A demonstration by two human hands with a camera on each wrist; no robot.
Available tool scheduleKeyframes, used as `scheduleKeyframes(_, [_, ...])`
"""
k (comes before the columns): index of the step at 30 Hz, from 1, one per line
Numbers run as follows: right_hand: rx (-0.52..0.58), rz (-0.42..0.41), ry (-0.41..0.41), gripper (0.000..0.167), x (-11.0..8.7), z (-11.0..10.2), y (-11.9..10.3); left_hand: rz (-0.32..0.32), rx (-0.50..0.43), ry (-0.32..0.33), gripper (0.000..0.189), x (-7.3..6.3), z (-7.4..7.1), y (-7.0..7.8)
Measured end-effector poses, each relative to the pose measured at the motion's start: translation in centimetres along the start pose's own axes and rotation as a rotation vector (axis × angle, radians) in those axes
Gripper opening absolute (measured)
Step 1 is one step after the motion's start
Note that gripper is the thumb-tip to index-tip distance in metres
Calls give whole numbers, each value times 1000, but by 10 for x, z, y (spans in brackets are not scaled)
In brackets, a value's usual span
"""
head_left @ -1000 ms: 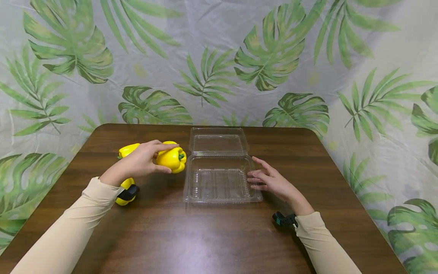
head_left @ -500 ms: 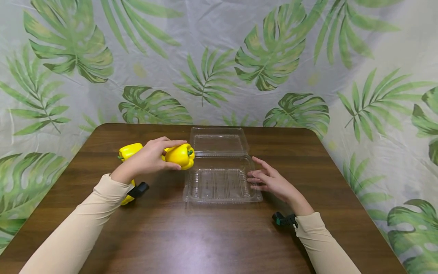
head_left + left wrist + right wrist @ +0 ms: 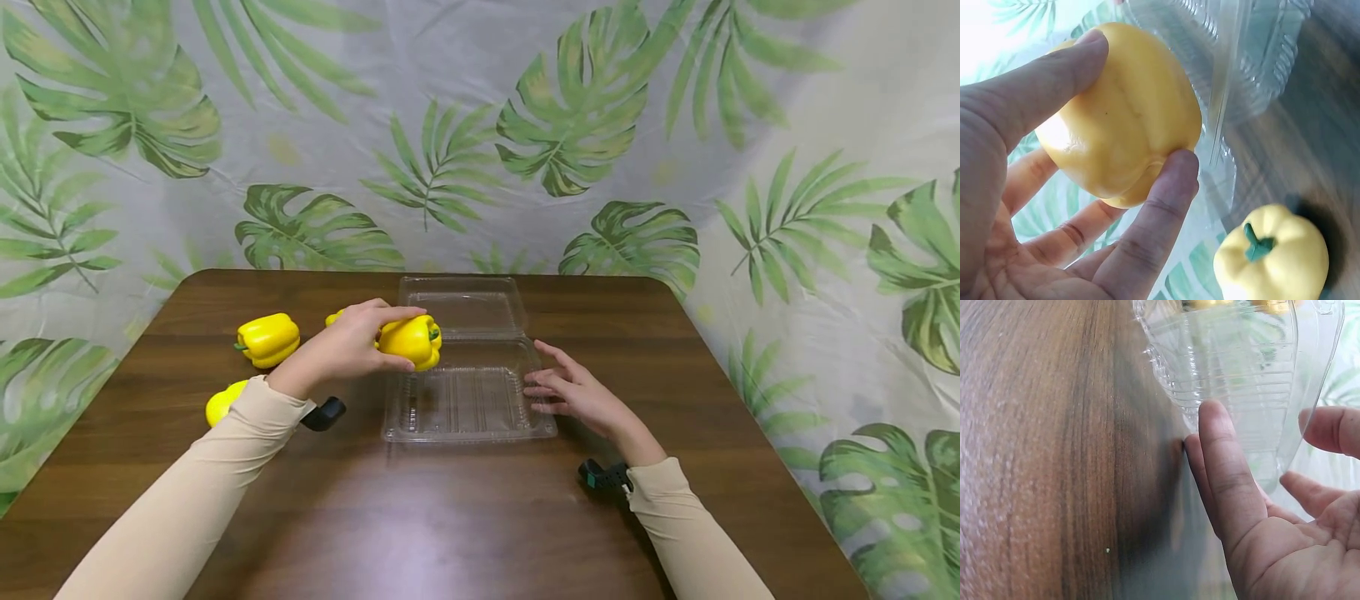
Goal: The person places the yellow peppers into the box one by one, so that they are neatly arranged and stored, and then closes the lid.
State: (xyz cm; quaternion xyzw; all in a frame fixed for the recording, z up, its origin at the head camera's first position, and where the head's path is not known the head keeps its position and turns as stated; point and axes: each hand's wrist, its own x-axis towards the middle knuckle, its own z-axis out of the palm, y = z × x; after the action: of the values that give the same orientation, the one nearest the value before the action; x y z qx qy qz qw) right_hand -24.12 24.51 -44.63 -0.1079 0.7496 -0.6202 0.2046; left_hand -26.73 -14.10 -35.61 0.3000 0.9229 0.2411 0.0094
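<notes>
A yellow bell pepper (image 3: 411, 342) with a green stem is held between the thumb and fingers of my left hand (image 3: 352, 342). The left wrist view shows this pepper (image 3: 1129, 112) gripped from its bottom end, clear of the table. It hangs over the left edge of a clear plastic clamshell container (image 3: 465, 400), whose lid (image 3: 461, 304) lies folded back behind it. My right hand (image 3: 588, 404) is at the container's right side, fingers fairly straight. In the right wrist view, fingertips (image 3: 1216, 419) rest by the container wall (image 3: 1241, 394).
Left of the container, a yellow pepper (image 3: 267, 340) lies on its side on the brown wooden table (image 3: 450, 517). Another pepper (image 3: 223, 404) is partly behind my left sleeve. A further one (image 3: 334, 317) peeks out behind my left hand. A leaf-patterned cloth (image 3: 450, 167) hangs behind the table.
My left hand has carried the pepper rightward from beside the container to over its left edge. The right hand keeps its place at the container. The head view has turned slightly right.
</notes>
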Motion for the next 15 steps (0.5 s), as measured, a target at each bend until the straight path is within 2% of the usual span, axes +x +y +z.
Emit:
scheduleKeyframes(7, [-10, -10, -9, 72, -1, -1, 1, -1, 12, -19, 79, 11, 15, 6])
scheduleKeyframes(15, [-20, -17, -7, 71, 0, -2, 1, -1, 31, -15, 79, 17, 25, 11])
